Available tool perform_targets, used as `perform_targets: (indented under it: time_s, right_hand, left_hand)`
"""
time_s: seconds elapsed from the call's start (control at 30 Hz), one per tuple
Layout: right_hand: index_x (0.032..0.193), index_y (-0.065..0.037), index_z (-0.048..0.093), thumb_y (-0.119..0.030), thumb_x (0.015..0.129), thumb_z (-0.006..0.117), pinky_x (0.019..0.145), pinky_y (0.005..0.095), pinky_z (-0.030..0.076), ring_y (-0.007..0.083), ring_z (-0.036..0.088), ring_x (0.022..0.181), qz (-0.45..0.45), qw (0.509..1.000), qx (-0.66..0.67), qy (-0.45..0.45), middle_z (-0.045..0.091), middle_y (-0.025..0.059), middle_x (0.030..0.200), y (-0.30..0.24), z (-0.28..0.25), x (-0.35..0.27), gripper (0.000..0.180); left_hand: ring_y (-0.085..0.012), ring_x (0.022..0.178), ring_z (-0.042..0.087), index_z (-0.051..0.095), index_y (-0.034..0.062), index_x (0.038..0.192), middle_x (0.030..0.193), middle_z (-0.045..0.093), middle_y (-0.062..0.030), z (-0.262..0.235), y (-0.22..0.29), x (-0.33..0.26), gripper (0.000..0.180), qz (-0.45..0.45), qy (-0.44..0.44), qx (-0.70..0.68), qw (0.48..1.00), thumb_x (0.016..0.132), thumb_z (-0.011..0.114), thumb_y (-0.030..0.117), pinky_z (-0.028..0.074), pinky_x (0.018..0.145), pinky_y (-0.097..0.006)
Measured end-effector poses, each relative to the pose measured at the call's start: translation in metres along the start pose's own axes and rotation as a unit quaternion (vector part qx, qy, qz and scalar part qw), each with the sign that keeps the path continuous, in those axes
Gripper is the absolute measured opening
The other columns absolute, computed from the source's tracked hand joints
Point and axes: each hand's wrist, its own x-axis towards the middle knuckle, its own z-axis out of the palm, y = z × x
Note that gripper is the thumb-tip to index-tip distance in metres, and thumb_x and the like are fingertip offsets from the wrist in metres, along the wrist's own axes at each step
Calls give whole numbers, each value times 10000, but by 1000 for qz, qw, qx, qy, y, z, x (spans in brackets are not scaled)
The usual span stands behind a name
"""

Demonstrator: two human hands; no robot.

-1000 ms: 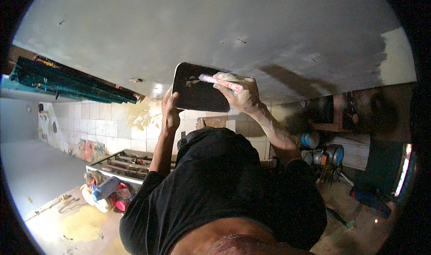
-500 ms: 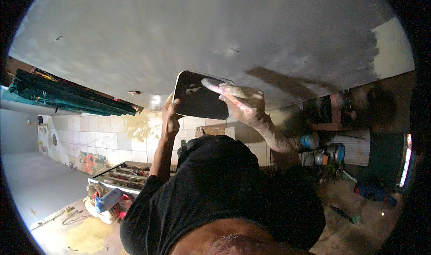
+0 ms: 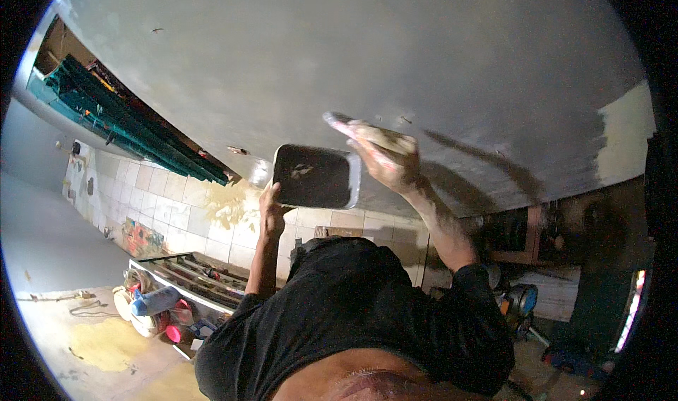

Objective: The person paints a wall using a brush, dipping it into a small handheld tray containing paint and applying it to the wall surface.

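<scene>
Two hands: left grip (image 3: pixel 272 210) clamps dark tray (image 3: pixel 314 176), right grip (image 3: pixel 385 154) clamps trowel (image 3: pixel 342 124)

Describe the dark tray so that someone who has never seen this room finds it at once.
Start at the broad grey plastered surface filling the top of the view. Just below it, the left hand holds up the dark tray, left of the right hand. It is the only flat, rounded-corner rectangle there, with a pale rim.
</scene>
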Motion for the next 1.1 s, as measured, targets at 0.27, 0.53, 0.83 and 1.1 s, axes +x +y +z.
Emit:
perform_targets:
  time_s: [0.27, 0.53, 0.83, 1.1]
  right_hand:
    - [1054, -78, 620, -29, 848, 643, 526, 307, 557, 205, 649, 574, -75, 990, 6, -121, 666, 53, 753, 54, 109, 33, 213]
    - [1073, -42, 648, -63, 831, 620, 681, 321, 562, 224, 690, 787, -321, 936, -142, -35, 703, 117, 1000, 13, 20, 186, 245]
    - [990, -5, 622, -163, 816, 584, 680, 390, 527, 298, 672, 878, -297, 910, -239, -165, 674, 162, 990, 49, 122, 15, 237]
    - [1046, -79, 640, -78, 906, 600, 587, 325, 553, 193, 654, 667, -103, 967, 30, -231, 685, 116, 871, 71, 144, 52, 145]
  left_hand:
    - [-275, 903, 669, 614, 2, 1107, 1045, 663, -162, -85, -6, -46, 537, 60, 184, 14, 981, 877, 572, 485, 588, 748, -457]
    - [-245, 875, 648, 606, 31, 1141, 1047, 655, -119, -104, -12, -71, 583, 114, 286, -59, 950, 838, 618, 528, 545, 734, -392]
    - [-259, 959, 666, 595, 44, 1180, 1115, 654, -132, -115, 4, -82, 553, 149, 311, -94, 934, 845, 602, 484, 560, 791, -432]
    - [-252, 922, 663, 599, 33, 1165, 1084, 655, -134, -119, 18, -88, 555, 150, 304, -61, 939, 838, 619, 480, 555, 779, -427]
